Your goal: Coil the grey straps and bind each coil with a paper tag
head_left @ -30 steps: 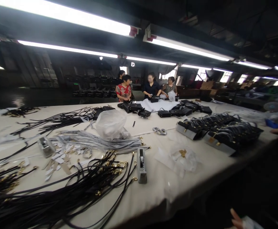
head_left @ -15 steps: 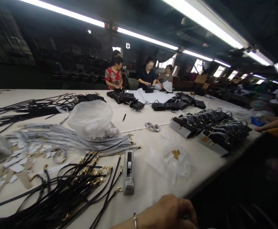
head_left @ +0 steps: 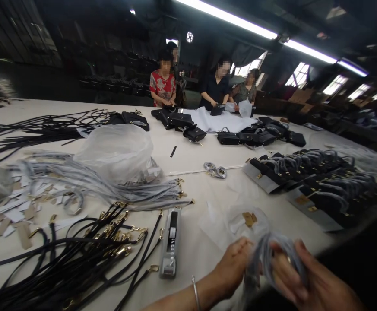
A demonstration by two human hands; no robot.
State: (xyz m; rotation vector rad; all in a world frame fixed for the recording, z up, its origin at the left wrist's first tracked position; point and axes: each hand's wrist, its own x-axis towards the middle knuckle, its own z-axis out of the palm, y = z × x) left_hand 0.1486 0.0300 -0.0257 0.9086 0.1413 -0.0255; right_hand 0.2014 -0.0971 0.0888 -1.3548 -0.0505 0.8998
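Note:
Both my hands meet at the near edge of the white table [head_left: 207,168]. My left hand [head_left: 232,265], with a thin bangle on the wrist, is closed on a bundle of grey straps [head_left: 264,255]. My right hand [head_left: 305,280] grips the same bundle from the right, fingers wrapped round it. Just left of my hands lies a grey tape dispenser [head_left: 170,244]. A clear plastic wrapper with a gold fitting [head_left: 248,219] lies right behind them.
A heap of black straps with gold clasps [head_left: 78,259] covers the near left. Grey straps [head_left: 110,185] and a clear plastic bag [head_left: 117,149] lie behind it. Rows of black bags [head_left: 321,181] fill the right. Three people [head_left: 216,84] work at the far end.
My view has dropped and moved nearer the table. My left hand came up at the near edge, then my right joined it, and both now hold a bundle of grey straps.

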